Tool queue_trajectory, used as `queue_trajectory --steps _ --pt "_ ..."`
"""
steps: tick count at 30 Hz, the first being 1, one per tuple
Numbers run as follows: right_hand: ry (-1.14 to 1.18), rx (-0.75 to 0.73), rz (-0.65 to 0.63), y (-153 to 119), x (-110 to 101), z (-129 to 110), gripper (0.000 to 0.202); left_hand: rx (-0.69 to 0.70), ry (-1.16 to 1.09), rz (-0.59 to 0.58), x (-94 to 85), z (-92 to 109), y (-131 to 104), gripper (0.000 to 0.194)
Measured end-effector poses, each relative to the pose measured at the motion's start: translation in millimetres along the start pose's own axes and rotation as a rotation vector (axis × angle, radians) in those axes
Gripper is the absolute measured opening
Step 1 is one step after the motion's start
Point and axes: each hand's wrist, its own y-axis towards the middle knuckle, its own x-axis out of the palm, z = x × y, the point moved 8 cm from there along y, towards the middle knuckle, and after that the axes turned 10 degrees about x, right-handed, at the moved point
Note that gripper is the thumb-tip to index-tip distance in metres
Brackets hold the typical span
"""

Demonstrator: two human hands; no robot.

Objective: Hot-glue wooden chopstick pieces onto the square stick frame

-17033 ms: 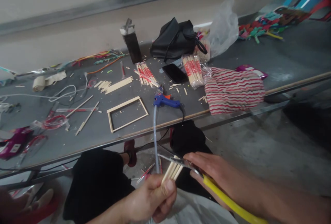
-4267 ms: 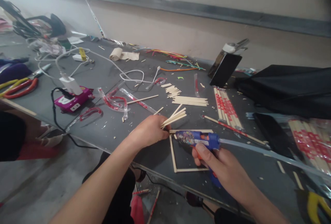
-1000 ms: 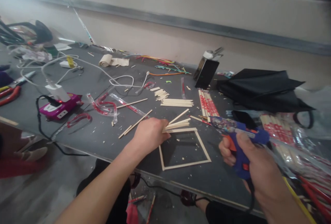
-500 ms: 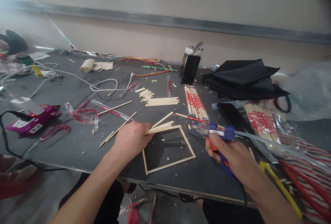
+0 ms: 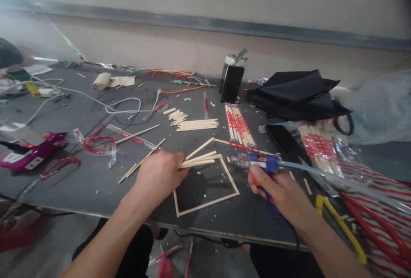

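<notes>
My left hand is closed around several wooden sticks, whose ends fan out to the right. Beneath them lies a four-sided stick frame; its far left part is hidden by the hand. My right hand grips a blue hot glue gun by its handle, with a finger at the orange trigger. A long clear glue stick runs out of the gun's back. The nozzle points left, close to the frame's far right corner. Behind the frame lie short cut sticks in rows.
Packs of wrapped chopsticks lie behind the glue gun. A phone leans upright against a bottle. At the right are a black bag, a dark phone and a yellow-handled tool. A purple device and cables lie left.
The glue gun in my right hand has moved slightly left, nearer the frame's far right corner. The whole view has shifted a little. My left hand keeps its hold on the sticks.
</notes>
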Motion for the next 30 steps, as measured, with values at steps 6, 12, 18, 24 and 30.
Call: queue_trajectory --steps 6,12,18,24,30 --pt "0.005 -0.009 0.012 1.9 2.2 1.0 0.054 -0.006 0.017 -0.003 -0.8 3.1 -0.6 0.029" --pt "0.018 -0.016 -0.006 1.1 1.7 1.5 0.053 -0.002 0.046 -0.041 1.2 6.9 -3.3 0.028" --pt "0.105 -0.014 0.050 2.6 -1.5 2.1 0.052 0.067 0.077 -0.047 6.0 19.4 -8.6 0.025" --pt "0.110 -0.017 0.053 -0.2 -0.2 -0.7 0.052 0.085 0.045 -0.087 12.8 28.1 -12.3 0.023" --pt "0.152 -0.013 0.009 -2.4 -0.6 -2.0 0.051 0.054 -0.101 -0.078 7.4 22.3 -15.5 0.017"
